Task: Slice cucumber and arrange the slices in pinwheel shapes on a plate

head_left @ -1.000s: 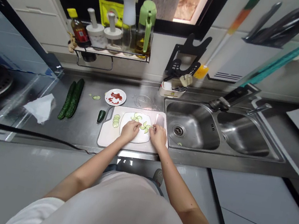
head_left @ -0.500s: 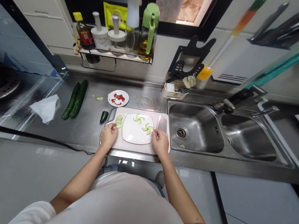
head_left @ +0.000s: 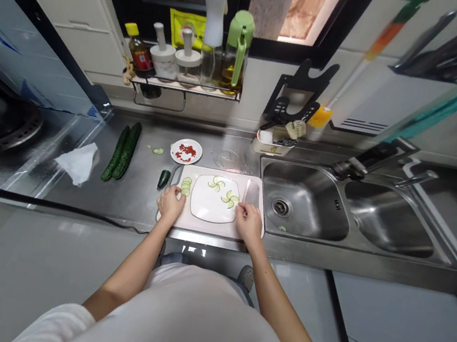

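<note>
My left hand (head_left: 171,204) is at the left side of the pink cutting board (head_left: 201,226), fingers curled in and thumb beside a row of overlapping cucumber slices (head_left: 186,185). What its fingertips hold, if anything, is hidden. At the right rim of the white plate (head_left: 205,209), my right hand (head_left: 249,222) has its fingertips pinched together. Too little shows between them to name. On the plate, thin cucumber pieces form two pinwheels: one at the top (head_left: 216,183), the other (head_left: 230,199) close to my right fingertips. A knife blade (head_left: 253,191) lies on the board's right side.
Left of the board are a cucumber stub (head_left: 164,179), two whole cucumbers (head_left: 122,152) and a crumpled white cloth or tissue (head_left: 78,163). Behind it stands a small plate (head_left: 174,150) of chopped red bits. A double sink (head_left: 306,201) is at the right; a condiment rack (head_left: 185,89) hangs above.
The whole view has shifted slightly, so everything appears a little further right. My hands keep nearly the same places by the board and plate. The cucumber pinwheels look unchanged.
</note>
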### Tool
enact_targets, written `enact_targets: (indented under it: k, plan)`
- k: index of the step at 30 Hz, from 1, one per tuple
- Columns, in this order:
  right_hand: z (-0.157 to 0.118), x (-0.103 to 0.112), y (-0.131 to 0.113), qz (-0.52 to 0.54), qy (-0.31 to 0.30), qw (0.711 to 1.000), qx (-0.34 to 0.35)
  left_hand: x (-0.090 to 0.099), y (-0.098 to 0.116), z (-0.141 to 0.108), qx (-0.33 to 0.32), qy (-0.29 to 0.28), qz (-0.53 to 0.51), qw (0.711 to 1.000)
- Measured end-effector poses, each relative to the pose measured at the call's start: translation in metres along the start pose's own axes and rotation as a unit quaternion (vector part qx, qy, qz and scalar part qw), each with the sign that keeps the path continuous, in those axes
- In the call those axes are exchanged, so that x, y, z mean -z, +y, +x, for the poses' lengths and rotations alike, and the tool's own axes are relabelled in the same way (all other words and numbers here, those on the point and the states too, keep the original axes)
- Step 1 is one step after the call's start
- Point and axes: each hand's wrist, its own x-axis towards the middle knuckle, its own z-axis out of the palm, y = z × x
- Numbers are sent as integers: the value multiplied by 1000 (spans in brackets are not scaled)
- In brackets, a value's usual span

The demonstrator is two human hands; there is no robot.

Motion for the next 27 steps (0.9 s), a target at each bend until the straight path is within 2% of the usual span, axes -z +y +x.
enact_targets:
  k: [6, 10, 13, 16, 19, 23, 27]
  plan:
    - [-1, 1, -5, 6, -6, 1000, 7, 0, -5, 7, 18, 2, -185, 983]
    - [2, 2, -17, 12, -21, 1000, 17, 5, -1, 8, 18, -50, -358, 932]
    - [5, 2, -33, 33, -39, 998, 47, 14, 9, 4, 1, -105, -443, 890]
    - [8, 3, -53, 52, -66, 992, 94, 24, 23, -6, -25, -169, -472, 865]
    - [10, 3, -71, 49, -85, 986, 138, 35, 36, -16, -59, -211, -474, 853]
    - [12, 4, -84, 46, -107, 978, 170, 43, 47, -24, -97, -231, -451, 856]
    - [14, 3, -85, 51, -117, 976, 177, 45, 52, -27, -114, -240, -431, 862]
